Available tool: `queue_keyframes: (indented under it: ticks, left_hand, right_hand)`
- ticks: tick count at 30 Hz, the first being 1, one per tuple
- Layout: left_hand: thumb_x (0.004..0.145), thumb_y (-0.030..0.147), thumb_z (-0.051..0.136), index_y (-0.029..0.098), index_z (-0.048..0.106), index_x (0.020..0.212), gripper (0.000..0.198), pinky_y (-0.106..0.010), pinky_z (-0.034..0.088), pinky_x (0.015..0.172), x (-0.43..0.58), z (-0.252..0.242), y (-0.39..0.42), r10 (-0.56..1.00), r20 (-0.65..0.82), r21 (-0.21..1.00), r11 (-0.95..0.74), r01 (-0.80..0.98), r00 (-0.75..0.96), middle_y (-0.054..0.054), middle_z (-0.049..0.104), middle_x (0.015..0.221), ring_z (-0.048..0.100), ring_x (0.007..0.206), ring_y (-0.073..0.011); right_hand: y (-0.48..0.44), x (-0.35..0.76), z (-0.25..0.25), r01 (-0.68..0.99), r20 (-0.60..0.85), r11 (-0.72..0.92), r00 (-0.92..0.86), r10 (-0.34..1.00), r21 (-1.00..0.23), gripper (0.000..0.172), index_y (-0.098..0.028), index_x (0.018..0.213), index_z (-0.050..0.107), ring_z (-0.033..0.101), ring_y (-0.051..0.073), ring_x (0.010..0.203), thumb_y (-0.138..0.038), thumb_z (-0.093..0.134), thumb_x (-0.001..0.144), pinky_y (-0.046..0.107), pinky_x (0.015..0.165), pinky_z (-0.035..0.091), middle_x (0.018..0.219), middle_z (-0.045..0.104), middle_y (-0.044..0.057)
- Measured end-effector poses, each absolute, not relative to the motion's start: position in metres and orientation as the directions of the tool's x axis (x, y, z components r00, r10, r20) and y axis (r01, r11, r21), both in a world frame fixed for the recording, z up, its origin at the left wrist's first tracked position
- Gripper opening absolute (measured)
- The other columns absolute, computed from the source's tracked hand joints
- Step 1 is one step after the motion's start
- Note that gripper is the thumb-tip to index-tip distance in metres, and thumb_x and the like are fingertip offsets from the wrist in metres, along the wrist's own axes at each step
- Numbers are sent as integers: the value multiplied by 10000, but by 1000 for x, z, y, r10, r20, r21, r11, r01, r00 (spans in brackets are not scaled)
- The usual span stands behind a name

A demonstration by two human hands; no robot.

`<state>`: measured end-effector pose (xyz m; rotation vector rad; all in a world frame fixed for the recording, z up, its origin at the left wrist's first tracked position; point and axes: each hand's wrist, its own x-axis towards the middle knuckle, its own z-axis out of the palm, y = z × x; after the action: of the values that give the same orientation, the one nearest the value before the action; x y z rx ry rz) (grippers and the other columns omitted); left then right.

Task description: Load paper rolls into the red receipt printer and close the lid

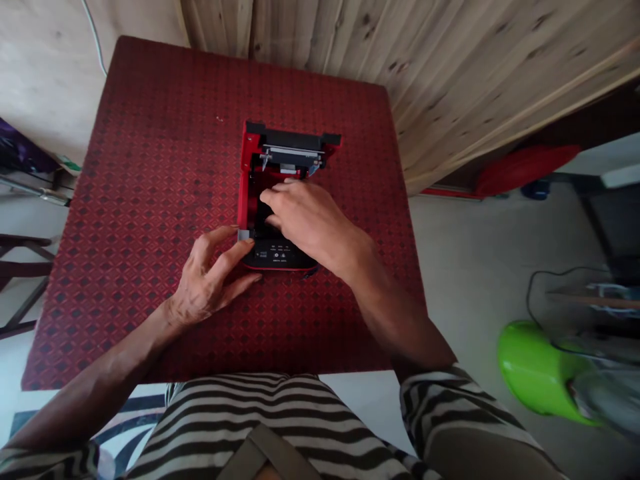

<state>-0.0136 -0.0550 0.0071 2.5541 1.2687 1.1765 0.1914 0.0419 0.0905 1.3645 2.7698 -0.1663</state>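
A small red-and-black label printer [283, 255] stands on the table with its lid [293, 141] raised at the back. Metal and plastic parts show on the lid's inner side, and white markings on the black front panel. At the printer's front left corner, my left hand [206, 277] grips it, with fingers on the top and side and the thumb along the front edge. My right hand [313, 217] reaches into the open compartment with bent fingers. Its fingertips are partly hidden there, and I cannot make out what they hold.
A red patterned cloth [150, 167] covers the table. Wooden boards [350, 40] rise behind it. On the floor to the right lies a bright green bin or tub [530, 370] beside a dark cable [533, 287]. Dark wooden furniture [23, 269] stands at the left.
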Motion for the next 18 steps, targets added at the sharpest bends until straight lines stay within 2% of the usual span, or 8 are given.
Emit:
queue_keyframes:
  ticks: [5,9,12,18]
  left_hand:
    - [920,298,806,334,433,1563,744,-445,647,1063,-12,7,-56,727,584,407,-648,644,363,-148,546,1548,653,1344,-290]
    - [927,289,799,331,429,1565,738,-435,663,1045,-12,7,-56,723,588,409,-653,638,363,-146,557,1553,678,1322,-280]
    - [920,284,808,308,456,1549,722,-422,663,1046,-12,6,-56,709,606,399,-662,634,359,-148,567,1543,682,1318,-275]
    - [926,290,805,309,463,1540,703,-418,650,1068,-13,5,-55,716,597,408,-660,632,362,-142,555,1551,673,1334,-272]
  right_hand:
    - [49,190,92,788,-151,612,-615,774,-73,209,-113,1064,772,734,242,985,-14,615,968,339,792,500,1076,789,140]
    - [48,195,97,784,-149,610,-621,769,-114,172,-110,1100,752,709,233,1005,-74,690,944,342,858,504,1111,768,124]
    - [42,201,98,791,-57,596,-607,793,-135,164,-131,1104,742,688,240,1023,-130,689,949,367,913,510,1104,762,103]
    - [25,211,98,773,174,594,-568,804,-223,166,-178,1042,736,669,264,1083,-97,650,925,405,951,539,1075,762,87]
